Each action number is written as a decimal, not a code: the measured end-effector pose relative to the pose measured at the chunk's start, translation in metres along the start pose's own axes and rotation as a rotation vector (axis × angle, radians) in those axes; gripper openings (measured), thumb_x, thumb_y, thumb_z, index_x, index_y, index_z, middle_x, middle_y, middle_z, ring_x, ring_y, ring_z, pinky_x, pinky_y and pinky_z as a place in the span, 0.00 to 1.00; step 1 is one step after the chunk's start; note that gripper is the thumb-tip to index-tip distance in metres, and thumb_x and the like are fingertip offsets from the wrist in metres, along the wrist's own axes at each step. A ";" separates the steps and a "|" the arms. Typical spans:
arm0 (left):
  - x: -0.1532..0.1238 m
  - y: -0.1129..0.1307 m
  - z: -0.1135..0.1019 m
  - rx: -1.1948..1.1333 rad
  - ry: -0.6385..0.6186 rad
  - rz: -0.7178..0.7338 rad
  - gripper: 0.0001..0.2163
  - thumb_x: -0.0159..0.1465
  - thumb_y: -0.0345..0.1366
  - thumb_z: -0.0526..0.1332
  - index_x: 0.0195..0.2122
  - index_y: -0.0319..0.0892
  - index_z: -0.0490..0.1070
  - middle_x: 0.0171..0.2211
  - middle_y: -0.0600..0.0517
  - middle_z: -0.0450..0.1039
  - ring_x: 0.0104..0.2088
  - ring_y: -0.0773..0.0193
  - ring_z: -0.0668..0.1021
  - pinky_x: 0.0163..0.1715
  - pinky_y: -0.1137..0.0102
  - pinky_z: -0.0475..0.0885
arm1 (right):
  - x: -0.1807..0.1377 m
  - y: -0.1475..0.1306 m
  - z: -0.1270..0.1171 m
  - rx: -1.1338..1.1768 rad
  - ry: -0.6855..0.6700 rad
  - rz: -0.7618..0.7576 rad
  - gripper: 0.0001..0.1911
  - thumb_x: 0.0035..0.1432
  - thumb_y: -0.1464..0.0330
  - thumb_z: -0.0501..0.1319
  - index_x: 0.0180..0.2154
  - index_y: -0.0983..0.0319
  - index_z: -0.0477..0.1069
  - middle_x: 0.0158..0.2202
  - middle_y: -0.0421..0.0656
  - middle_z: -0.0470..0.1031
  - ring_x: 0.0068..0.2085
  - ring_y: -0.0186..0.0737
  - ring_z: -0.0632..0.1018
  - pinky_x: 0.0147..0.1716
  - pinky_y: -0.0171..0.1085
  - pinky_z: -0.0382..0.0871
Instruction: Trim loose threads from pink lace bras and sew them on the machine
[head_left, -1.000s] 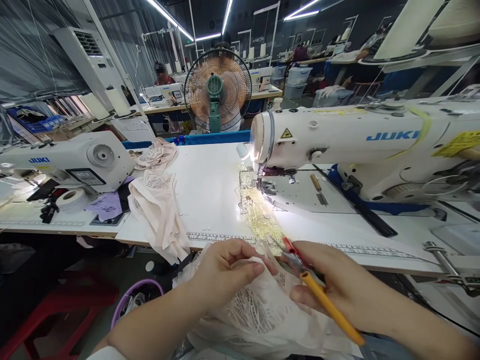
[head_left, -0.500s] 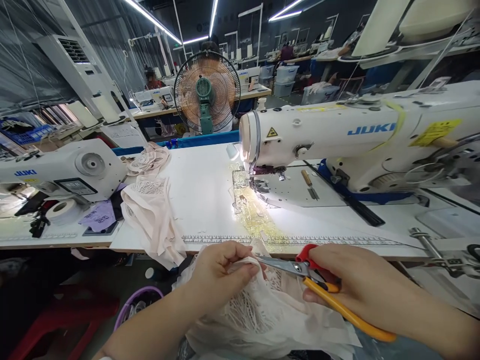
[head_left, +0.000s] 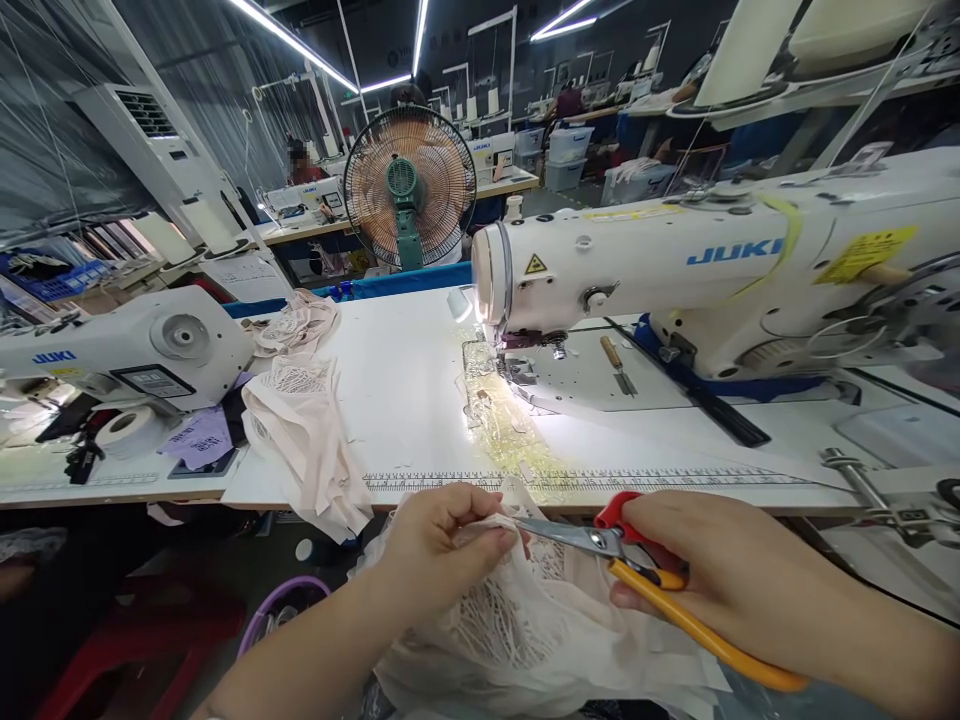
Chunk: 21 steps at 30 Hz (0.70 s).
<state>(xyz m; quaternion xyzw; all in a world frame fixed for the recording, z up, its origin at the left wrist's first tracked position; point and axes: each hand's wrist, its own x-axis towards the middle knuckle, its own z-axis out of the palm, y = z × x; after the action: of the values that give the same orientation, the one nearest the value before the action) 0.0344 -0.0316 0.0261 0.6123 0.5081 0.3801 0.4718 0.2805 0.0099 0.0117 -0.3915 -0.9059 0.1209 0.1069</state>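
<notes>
L hand (head_left: 442,540): fingers clamped on pale fabric (head_left: 585,660), bunched below tabletop (head_left: 405,400) edge. R hand (head_left: 705,550): fingers closed round scissors (head_left: 598,541), blade tips at pinched fold. Hold fold taut; set tips clear of L fingers. Purple bin (head_left: 264,603): pale contents, type unclear. Rear tub (head_left: 637,187): w/ pale cloth (head_left: 636,170).

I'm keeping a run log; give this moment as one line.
left hand: pinching pale lacy fabric | right hand: holding metal scissors with red and orange handles | blades: tips close to left hand | beyond: white JUKI sewing machine
</notes>
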 end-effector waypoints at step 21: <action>-0.003 0.007 0.002 0.083 -0.020 0.015 0.05 0.55 0.35 0.60 0.28 0.39 0.72 0.29 0.46 0.77 0.44 0.52 0.77 0.43 0.66 0.71 | 0.002 -0.016 -0.010 0.056 -0.083 0.032 0.22 0.52 0.47 0.56 0.23 0.59 0.62 0.20 0.40 0.66 0.20 0.38 0.67 0.20 0.34 0.53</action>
<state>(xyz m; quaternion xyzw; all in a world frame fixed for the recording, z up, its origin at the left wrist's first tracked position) 0.0373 -0.0353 0.0322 0.6388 0.5141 0.3561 0.4482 0.2707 0.0023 0.0260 -0.3976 -0.8994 0.1638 0.0783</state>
